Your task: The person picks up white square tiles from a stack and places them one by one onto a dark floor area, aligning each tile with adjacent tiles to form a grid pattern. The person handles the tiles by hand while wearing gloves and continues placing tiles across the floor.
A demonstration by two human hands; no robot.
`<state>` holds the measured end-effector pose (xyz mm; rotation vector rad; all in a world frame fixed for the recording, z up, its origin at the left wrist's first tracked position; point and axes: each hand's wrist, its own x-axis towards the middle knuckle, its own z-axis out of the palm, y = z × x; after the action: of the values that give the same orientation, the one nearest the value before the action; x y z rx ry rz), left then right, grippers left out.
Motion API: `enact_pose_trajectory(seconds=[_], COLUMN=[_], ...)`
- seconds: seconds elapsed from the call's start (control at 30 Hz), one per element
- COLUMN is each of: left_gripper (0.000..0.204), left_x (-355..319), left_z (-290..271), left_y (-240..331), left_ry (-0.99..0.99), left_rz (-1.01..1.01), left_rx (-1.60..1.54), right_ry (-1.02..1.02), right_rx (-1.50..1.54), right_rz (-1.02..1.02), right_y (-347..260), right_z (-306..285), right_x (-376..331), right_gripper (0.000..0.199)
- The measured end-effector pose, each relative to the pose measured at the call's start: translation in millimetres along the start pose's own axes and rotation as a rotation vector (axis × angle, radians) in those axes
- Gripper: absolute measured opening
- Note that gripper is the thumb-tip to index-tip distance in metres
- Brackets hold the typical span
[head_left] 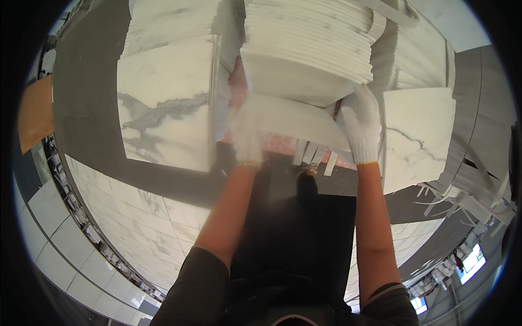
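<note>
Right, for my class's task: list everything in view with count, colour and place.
Slab: one, white, centre
Centre tiles: many, white, beyond the slab
Left tiles: many, grey-veined white, left
Right tiles: many, grey-veined white, right
Strips: several, white, below the slab
Base: one, reddish, around the slab
Panel: one, orange-brown, far left
Laid tiles: many, white, lower left
Floor: one, grey, left and centre
Panes: two, bright white, lower right
Apron: one, black, lower centre
Left hand: one, white-gloved, at the slab's left end
Right hand: one, white-gloved, at the slab's right end
Forearms: two, bare, lower centre
Sleeves: two, dark, bottom
</note>
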<state>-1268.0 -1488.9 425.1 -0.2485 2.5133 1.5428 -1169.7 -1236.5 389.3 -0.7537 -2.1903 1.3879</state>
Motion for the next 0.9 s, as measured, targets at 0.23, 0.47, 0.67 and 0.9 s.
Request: enact_pose_trajectory(seconds=[0.23,0.47,0.67,0.9], left_gripper=[0.068,0.075,0.079,0.071], left_x=[3.9,-6.2,-2.8,4.9], left_z=[4.4,15.9,10.5,-0.4], left_y=[-13.7,12.3,3.6,-15.8], left_ry=[0.119,0.134,0.064,0.005], left_rz=[0.211,0.127,0.122,0.117], left_rx=[0.197,0.074,0.082,0.2], right_ry=[0.006,0.008,-0.227,-0.636], right_rx=[-0.546,-0.535,-0.622,-0.534], right_rz=[-0.275,-0.215,-0.138,-0.068], right_y=[2.4,-4.4,-20.3,-30.3], right_z=[27.9,23.4,13.8,2.1], right_x=[38.0,40.7,24.3,-0.3], right_gripper=[0.052,0.048,0.035,0.044])
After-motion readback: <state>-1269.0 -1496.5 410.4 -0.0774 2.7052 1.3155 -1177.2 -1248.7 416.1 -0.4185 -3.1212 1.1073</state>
